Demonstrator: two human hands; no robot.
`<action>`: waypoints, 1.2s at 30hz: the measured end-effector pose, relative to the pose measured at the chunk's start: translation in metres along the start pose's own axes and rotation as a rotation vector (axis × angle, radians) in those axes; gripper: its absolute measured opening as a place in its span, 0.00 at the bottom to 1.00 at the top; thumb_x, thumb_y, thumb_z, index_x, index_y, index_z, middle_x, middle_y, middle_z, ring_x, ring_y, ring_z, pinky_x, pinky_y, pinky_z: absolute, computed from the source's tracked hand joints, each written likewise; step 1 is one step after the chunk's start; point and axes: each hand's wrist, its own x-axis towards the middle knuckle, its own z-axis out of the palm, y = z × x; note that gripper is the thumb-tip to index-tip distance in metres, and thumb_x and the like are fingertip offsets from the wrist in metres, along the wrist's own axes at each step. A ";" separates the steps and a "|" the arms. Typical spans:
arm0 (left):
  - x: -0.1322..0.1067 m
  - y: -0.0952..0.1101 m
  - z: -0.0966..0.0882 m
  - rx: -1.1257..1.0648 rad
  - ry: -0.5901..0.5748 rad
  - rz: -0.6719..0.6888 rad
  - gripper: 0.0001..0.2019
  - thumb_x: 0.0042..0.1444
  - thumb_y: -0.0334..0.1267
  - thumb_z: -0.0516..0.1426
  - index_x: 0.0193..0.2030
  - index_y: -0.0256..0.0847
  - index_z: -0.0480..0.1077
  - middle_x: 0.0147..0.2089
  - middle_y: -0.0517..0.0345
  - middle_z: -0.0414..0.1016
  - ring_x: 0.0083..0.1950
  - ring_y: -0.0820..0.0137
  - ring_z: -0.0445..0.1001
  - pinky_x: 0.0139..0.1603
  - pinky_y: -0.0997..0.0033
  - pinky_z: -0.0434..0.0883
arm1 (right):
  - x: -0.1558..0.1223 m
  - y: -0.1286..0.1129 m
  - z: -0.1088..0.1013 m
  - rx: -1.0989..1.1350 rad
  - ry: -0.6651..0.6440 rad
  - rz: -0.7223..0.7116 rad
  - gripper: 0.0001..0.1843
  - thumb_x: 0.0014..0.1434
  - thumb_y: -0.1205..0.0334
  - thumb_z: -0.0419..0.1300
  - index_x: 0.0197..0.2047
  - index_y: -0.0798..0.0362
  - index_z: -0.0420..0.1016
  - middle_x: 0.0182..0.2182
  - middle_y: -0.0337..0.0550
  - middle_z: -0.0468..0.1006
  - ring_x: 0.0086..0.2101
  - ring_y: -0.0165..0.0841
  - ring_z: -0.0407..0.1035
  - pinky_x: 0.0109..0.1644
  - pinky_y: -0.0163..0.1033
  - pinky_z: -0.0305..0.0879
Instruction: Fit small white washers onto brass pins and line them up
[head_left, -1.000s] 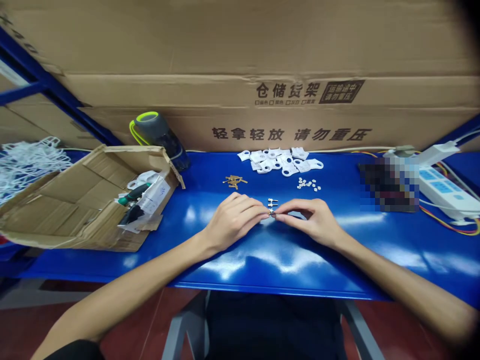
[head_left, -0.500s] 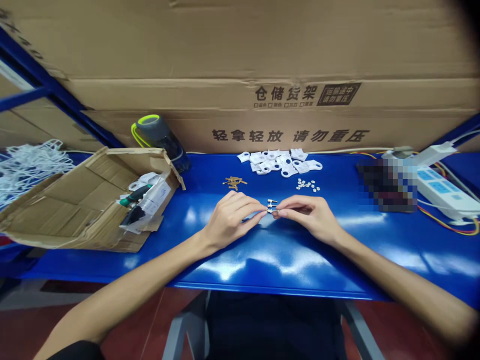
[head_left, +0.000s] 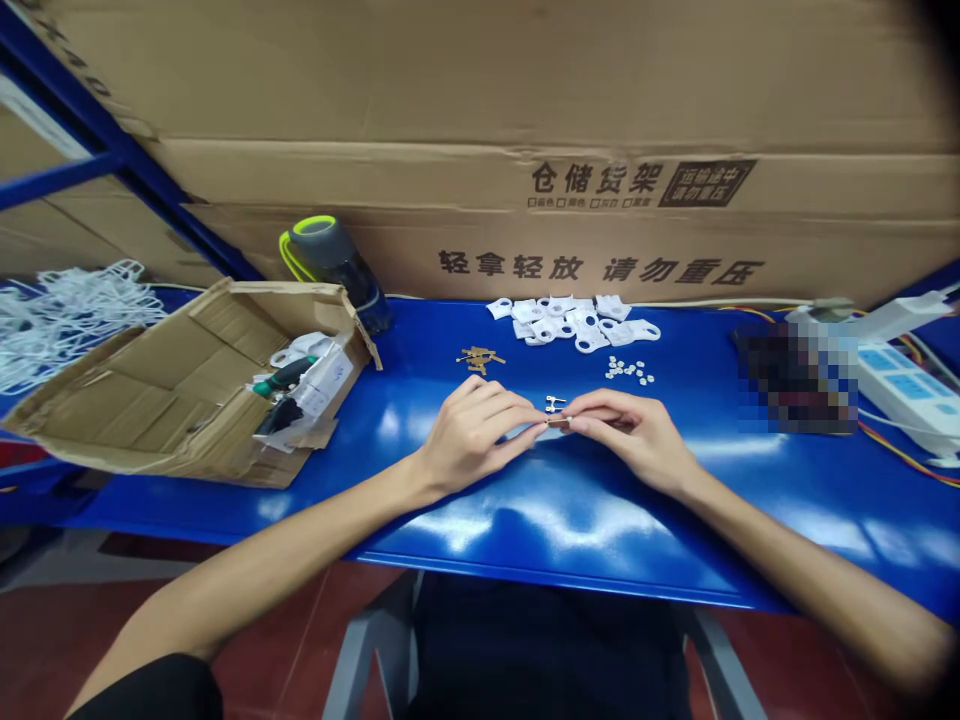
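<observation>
My left hand point(head_left: 472, 435) and my right hand point(head_left: 634, 432) meet fingertip to fingertip over the blue table point(head_left: 570, 500). Both pinch one small metal part point(head_left: 556, 421) between them. Just beyond the fingertips lie a couple of small metal pieces point(head_left: 554, 402). Farther back are a little heap of brass-coloured pins point(head_left: 480, 358), a scatter of tiny white bits point(head_left: 629, 371) and a pile of white plastic pieces point(head_left: 574, 321).
An open cardboard box point(head_left: 172, 400) holding a green-handled tool point(head_left: 285, 378) stands on the left. A dark bottle point(head_left: 337, 265) leans behind it. Large cartons point(head_left: 525, 150) wall off the back. A power strip point(head_left: 904, 385) with wires lies at right.
The view has shifted a little to the right. My hands stay together on the small part, fingers closing in slightly.
</observation>
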 end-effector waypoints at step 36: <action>0.000 0.006 0.003 -0.177 0.042 -0.155 0.07 0.70 0.41 0.62 0.45 0.44 0.81 0.43 0.58 0.86 0.40 0.69 0.80 0.43 0.63 0.69 | 0.001 0.003 -0.003 0.034 0.023 0.066 0.13 0.55 0.48 0.75 0.40 0.45 0.89 0.37 0.44 0.89 0.40 0.44 0.84 0.52 0.49 0.80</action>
